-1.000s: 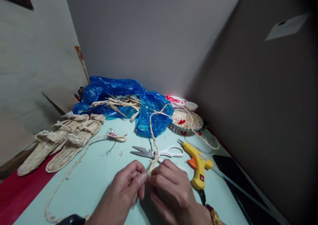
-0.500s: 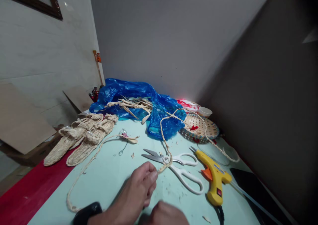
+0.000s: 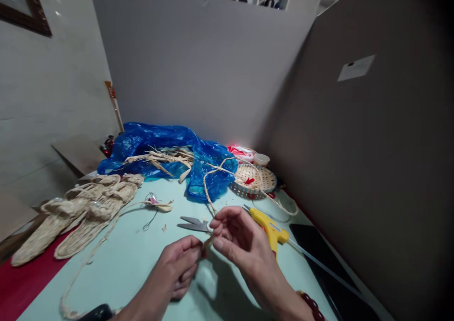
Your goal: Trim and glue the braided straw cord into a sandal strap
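Left hand (image 3: pixel 185 265) pinching cord (image 3: pixel 208 196), right hand (image 3: pixel 246 245), grip unclear, dry strips (image 3: pixel 166 158) in blue bag (image 3: pixel 152 132), red scrap (image 3: pixel 249 181) in basket (image 3: pixel 270 183)

Our headcount: one left hand (image 3: pixel 185 265), one right hand (image 3: pixel 246 246)
We've got at least one braided cord (image 3: pixel 209 197), one pair of scissors (image 3: pixel 194 224), one glue gun (image 3: pixel 272 230), one blue bag (image 3: pixel 156 135), one woven basket (image 3: pixel 272 179) and one white bowl (image 3: pixel 261 160) at the far side, and at least two woven sandals (image 3: pixel 80 236) on the left, too bunched up to total.
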The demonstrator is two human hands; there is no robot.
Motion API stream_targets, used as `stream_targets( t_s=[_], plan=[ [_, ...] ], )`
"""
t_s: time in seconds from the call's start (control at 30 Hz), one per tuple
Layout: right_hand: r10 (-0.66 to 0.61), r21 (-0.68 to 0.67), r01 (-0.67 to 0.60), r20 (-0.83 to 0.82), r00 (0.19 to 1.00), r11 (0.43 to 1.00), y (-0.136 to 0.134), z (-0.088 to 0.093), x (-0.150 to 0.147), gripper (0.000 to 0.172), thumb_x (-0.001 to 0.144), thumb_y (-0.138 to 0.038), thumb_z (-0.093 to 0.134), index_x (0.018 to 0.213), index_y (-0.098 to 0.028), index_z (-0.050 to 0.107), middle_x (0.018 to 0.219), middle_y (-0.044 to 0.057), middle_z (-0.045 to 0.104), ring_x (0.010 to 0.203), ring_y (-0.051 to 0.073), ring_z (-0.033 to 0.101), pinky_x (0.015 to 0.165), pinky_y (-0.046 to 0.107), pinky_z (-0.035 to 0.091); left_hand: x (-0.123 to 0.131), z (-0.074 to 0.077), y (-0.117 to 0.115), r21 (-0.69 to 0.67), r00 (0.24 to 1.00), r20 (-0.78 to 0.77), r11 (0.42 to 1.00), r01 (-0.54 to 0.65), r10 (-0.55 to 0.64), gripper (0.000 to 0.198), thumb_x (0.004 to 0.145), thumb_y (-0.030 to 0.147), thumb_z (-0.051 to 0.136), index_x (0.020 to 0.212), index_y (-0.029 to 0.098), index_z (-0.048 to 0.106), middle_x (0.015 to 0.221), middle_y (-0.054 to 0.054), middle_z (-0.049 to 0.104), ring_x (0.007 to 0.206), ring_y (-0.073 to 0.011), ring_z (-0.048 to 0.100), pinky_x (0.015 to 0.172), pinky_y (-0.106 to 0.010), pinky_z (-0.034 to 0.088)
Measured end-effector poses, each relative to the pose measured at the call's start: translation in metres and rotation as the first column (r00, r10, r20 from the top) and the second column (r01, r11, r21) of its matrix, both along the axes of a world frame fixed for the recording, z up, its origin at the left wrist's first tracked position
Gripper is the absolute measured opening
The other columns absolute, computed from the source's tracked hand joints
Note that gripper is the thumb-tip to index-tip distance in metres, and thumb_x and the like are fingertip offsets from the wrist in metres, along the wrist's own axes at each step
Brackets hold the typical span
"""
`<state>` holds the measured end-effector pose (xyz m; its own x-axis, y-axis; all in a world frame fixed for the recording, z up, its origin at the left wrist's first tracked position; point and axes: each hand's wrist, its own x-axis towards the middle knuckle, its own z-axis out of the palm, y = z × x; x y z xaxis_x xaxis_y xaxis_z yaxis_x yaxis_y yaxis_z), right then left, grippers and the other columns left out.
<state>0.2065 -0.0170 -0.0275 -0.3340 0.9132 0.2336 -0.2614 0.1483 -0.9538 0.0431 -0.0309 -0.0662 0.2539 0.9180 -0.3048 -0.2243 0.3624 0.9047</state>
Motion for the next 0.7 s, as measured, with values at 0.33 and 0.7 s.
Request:
stream_targets(
  t_s=[0.33,0.7],
  plan=[
    [-0.112,-0.024,0.111,-0.083,0.99,0.994,0.017,-0.014,-0.001,0.029,0.069,-0.018,0.074,0.092,-0.021,0.056,0.089,-0.001,0.057,0.078,0.012,0.051,0.07,0.023,0.042,-0.001,-0.006,-0.002,0.027,0.999,-0.041,0.999,0.017,-0.016,0.038,0.074,0.053,0.073,0.078,0.019,0.056,0.044,0.015,0.031,0.038,-0.0012,0.008,0.039,-0.019,0.005],
    [-0.066,-0.091,0.055,-0.115,0.991,0.994,0.01,-0.008,-0.004,0.034,0.069,-0.025,0.075,0.095,-0.02,0.055,0.092,0.001,0.058,0.08,0.012,0.054,0.074,0.024,0.044,0.003,-0.003,-0.001,0.07,0.996,-0.066,0.995,0.068,-0.063,0.051,0.064,0.066,0.075,0.072,0.021,0.053,0.039,0.016,0.029,0.034,-0.0011,0.008,0.034,-0.019,0.005]
  ],
)
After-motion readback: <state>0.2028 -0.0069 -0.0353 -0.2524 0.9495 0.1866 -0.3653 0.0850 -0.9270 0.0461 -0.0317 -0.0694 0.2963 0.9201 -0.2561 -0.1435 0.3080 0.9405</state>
